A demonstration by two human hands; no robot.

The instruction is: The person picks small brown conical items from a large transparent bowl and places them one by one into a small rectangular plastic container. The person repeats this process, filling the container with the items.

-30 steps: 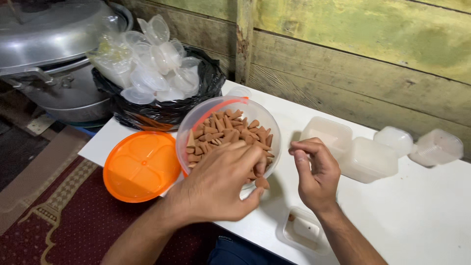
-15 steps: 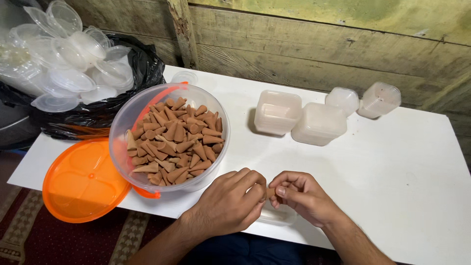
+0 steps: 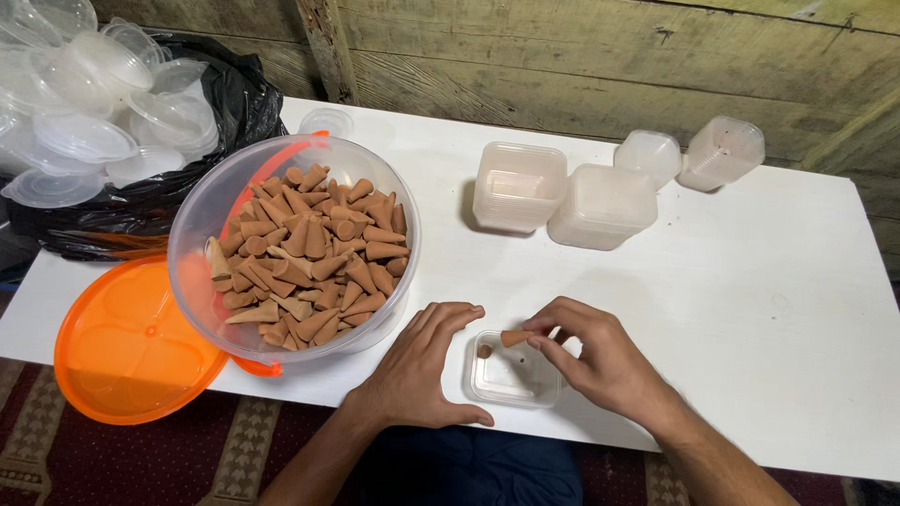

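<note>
the person's right hand [image 3: 600,361] pinches a small brown cone [image 3: 516,337] between thumb and fingertips, holding it level over the far edge of a small clear square container [image 3: 511,379]. that container sits near the table's [image 3: 750,309] front edge, between the two hands. one more brown cone [image 3: 485,351] stands in the container's far left corner, just beside the left fingertips. the left hand [image 3: 422,370] lies flat on the table with fingers together and slightly curled, its side touching the container's left wall; it pinches nothing.

to the left of the left hand, close by its knuckles, stands a large clear round tub [image 3: 291,248] heaped with the same brown cones, near the table's front left part. an orange lid [image 3: 136,342] lies beside the tub at the front left corner, partly overhanging the edge and partly under the tub. further back on the left, a black bag [image 3: 234,103] holds a pile of clear plastic lids [image 3: 84,136], resting against the table's left end. a single round clear lid [image 3: 325,121] lies near the back edge. toward the back, right of centre, stacks of empty clear containers [image 3: 562,192] stand together, with two more [image 3: 689,155] behind them near the wooden wall [image 3: 600,56], well apart from both hands.
</note>
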